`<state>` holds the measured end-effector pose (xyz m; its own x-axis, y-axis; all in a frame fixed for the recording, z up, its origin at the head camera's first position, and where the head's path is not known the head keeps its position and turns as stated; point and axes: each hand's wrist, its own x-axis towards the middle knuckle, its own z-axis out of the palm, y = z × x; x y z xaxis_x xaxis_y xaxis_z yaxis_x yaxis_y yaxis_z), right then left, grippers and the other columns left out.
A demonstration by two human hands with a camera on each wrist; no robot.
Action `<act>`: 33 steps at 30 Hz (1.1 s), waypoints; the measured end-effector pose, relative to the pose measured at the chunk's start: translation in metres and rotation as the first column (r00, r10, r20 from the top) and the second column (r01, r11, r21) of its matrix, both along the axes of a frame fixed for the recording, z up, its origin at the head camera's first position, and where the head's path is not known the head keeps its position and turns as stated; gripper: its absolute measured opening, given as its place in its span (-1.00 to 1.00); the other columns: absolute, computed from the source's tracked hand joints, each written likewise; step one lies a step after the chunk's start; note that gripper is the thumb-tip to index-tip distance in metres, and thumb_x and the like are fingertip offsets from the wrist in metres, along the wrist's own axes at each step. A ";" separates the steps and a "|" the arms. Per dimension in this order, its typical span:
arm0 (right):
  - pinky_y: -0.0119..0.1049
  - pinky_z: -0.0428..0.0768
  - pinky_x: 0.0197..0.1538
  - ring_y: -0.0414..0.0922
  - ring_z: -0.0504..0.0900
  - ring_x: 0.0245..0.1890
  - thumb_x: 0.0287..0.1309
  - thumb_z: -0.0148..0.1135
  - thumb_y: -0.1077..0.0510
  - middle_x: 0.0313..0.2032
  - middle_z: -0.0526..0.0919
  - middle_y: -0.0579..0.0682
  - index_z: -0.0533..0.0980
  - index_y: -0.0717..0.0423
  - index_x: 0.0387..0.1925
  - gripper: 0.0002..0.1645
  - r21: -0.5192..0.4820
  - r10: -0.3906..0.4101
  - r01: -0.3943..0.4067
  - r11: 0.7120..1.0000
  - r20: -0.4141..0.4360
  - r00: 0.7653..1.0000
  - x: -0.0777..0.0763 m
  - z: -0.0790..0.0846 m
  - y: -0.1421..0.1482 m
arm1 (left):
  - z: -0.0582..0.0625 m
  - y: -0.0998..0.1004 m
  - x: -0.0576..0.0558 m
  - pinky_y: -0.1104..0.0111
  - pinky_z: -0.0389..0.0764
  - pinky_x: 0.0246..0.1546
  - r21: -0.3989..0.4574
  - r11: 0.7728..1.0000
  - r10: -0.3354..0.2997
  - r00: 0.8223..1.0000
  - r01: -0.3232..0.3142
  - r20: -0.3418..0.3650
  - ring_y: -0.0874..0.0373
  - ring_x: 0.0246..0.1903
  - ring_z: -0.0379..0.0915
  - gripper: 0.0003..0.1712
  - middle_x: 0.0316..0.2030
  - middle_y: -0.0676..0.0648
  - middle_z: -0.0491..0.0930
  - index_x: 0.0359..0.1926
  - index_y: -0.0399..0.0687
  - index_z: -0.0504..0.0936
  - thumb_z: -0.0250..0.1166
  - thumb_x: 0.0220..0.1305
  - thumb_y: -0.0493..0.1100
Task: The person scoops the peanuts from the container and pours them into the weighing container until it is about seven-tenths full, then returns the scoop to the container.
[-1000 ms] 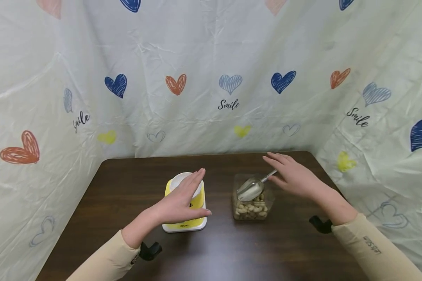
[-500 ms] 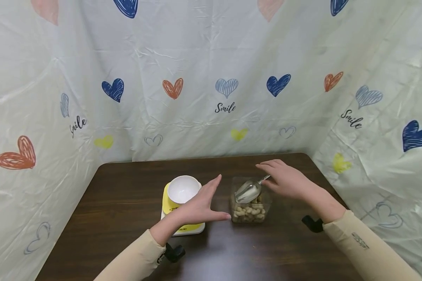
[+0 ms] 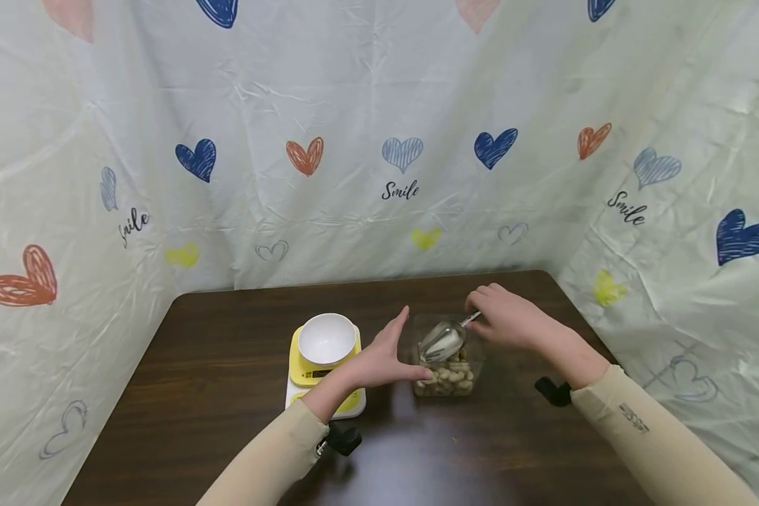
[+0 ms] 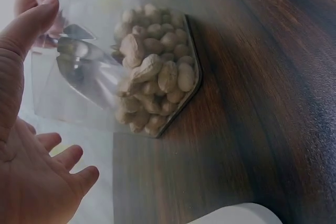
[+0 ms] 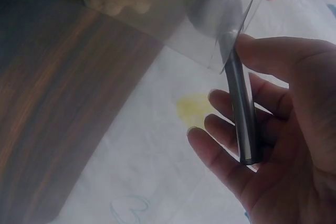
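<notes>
A clear plastic container of unshelled peanuts stands on the table, right of centre. A metal scoop leans inside it, bowl down, its handle sticking out at the upper right. My right hand has its thumb and curled fingers about that scoop handle, as the right wrist view shows. My left hand is at the container's left side, thumb and fingers spread apart. In the left wrist view its thumb overlaps the container's rim; whether it touches, I cannot tell.
Left of the container, a yellow and white kitchen scale carries a white bowl. My left forearm partly covers the scale. A heart-patterned sheet hangs behind and beside the dark wooden table.
My left hand has moved right, from over the scale to the container's side. My right hand has come down to the scoop handle and its fingers have curled about it.
</notes>
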<state>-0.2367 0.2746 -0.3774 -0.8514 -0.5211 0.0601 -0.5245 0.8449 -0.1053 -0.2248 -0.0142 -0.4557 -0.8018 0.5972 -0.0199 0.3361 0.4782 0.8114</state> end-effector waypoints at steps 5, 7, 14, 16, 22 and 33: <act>-0.05 0.51 -0.09 0.03 0.51 -0.09 0.27 0.44 0.07 -0.23 0.56 -0.10 0.56 0.06 -0.15 -0.76 0.004 0.025 -0.025 1.000 -0.011 1.000 -0.002 0.003 -0.002 | 0.003 0.004 -0.002 -0.04 0.10 0.45 0.008 1.000 -0.009 1.000 0.009 0.020 0.03 0.57 -0.25 0.45 0.62 0.02 -0.19 0.65 0.27 -0.35 0.52 0.07 0.34; -0.06 0.51 -0.10 0.01 0.51 -0.12 0.26 0.45 0.08 -0.25 0.56 -0.12 0.57 0.03 -0.18 -0.78 0.008 0.031 -0.031 0.999 -0.019 0.999 -0.002 0.005 -0.003 | 0.002 0.005 -0.004 -0.04 0.10 0.45 0.014 1.000 -0.015 1.000 0.015 0.012 0.05 0.57 -0.24 0.45 0.62 0.04 -0.16 0.65 0.28 -0.34 0.52 0.06 0.35; -0.10 0.50 -0.11 -0.05 0.47 -0.17 0.22 0.48 0.13 -0.26 0.62 -0.12 0.68 -0.04 -0.18 -0.85 0.022 0.087 -0.086 0.996 -0.076 0.993 -0.003 0.009 -0.005 | 0.000 0.008 -0.008 0.00 0.12 0.44 0.041 0.999 -0.030 1.000 0.030 -0.010 0.11 0.55 -0.15 0.40 0.57 0.08 0.04 0.66 0.24 -0.28 0.50 0.10 0.34; -0.09 0.50 -0.11 -0.04 0.45 -0.19 0.21 0.48 0.15 -0.26 0.61 -0.10 0.72 -0.03 -0.16 -0.84 0.030 0.113 -0.110 0.993 -0.096 0.989 -0.001 0.012 -0.005 | 0.000 0.008 -0.008 0.00 0.12 0.44 0.038 0.999 -0.024 1.000 0.025 -0.014 0.11 0.55 -0.14 0.39 0.56 0.09 0.06 0.66 0.24 -0.26 0.49 0.11 0.34; -0.13 0.48 -0.16 -0.07 0.41 -0.24 0.16 0.50 0.20 -0.31 0.57 -0.12 0.76 -0.04 -0.17 -0.82 0.064 0.143 -0.133 0.989 -0.185 0.972 0.004 0.027 -0.004 | 0.000 0.009 -0.007 0.00 0.12 0.45 0.055 0.998 -0.023 1.000 0.023 -0.001 0.13 0.55 -0.15 0.38 0.55 0.14 0.07 0.66 0.27 -0.27 0.49 0.11 0.35; -0.15 0.48 -0.23 -0.02 0.36 -0.31 0.08 0.56 0.25 -0.36 0.53 -0.06 0.78 -0.03 -0.24 -0.81 0.168 0.228 -0.179 0.969 -0.338 0.913 0.009 0.037 -0.005 | -0.004 0.010 -0.007 0.04 0.20 0.41 0.091 0.995 -0.037 0.998 0.032 0.053 0.14 0.53 -0.06 0.34 0.57 0.05 0.04 0.66 0.29 -0.24 0.49 0.14 0.31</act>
<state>-0.2277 0.2695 -0.3402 -0.6621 -0.7044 0.2559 -0.6690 0.7094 0.2217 -0.2320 -0.0038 -0.4595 -0.7801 0.6256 -0.0075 0.3055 0.3912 0.8681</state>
